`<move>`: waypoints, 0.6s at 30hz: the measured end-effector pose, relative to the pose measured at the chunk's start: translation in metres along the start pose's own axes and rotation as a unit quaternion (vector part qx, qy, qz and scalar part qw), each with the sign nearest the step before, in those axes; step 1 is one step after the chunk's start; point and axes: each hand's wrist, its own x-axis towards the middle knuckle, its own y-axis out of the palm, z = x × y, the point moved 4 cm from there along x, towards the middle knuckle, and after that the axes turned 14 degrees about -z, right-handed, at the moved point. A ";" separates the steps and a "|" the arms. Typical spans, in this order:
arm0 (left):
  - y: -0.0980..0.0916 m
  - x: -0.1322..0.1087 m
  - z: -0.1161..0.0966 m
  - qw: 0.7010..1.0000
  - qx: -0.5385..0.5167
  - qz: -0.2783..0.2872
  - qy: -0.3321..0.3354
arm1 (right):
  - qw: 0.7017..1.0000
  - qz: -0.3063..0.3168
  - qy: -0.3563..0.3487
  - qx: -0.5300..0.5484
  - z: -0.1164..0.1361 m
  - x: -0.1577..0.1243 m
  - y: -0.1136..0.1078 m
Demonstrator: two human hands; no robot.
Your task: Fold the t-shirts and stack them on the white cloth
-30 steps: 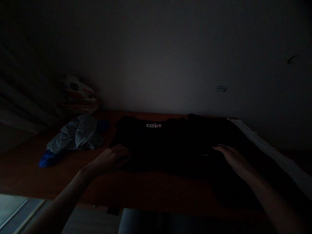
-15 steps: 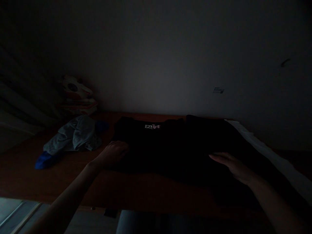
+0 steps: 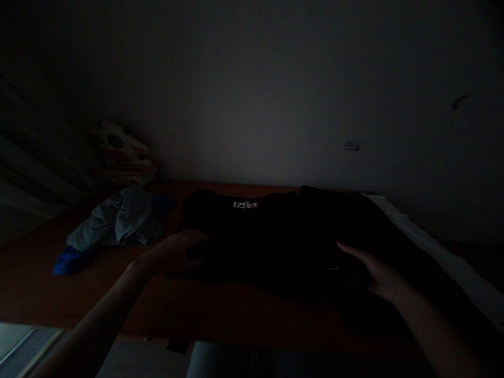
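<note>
A black shirt (image 3: 252, 241) with a small light print reading "PAWS" by its neckline is spread on the brown wooden table (image 3: 98, 299). My left hand (image 3: 179, 251) rests at the shirt's left edge, its fingers reaching over the cloth and its thumb apart from them. Over the right part of the shirt, my right hand (image 3: 378, 273) has a finger stretched out to the left and its thumb side low. Its other fingers are lost in the dark. A thin pale sliver shows on the cloth near its fingertips; what it is I cannot tell.
To the left lies a crumpled grey garment (image 3: 126, 218) with blue ends. Behind it, a cow-like figure (image 3: 118, 142) sits against the wall. More dark cloth (image 3: 338, 210) and a white cloth (image 3: 417, 231) lie at the right. A curtain (image 3: 31, 173) hangs far left.
My left thumb has come away from the fingers, and the hand has shifted slightly left. My right hand has tilted, its fingers spread a little more, and the pale sliver has appeared lower down.
</note>
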 end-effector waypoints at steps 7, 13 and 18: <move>0.005 0.006 0.005 0.998 0.045 -0.020 -0.039 | 1.000 0.002 0.000 0.021 -0.005 0.002 -0.003; -0.006 0.004 0.051 0.963 0.019 -0.136 -0.232 | 0.999 -0.020 0.012 0.039 -0.006 0.002 -0.011; -0.018 -0.006 0.074 0.935 -0.084 -0.201 -0.279 | 0.998 -0.034 0.018 0.043 -0.005 -0.001 -0.008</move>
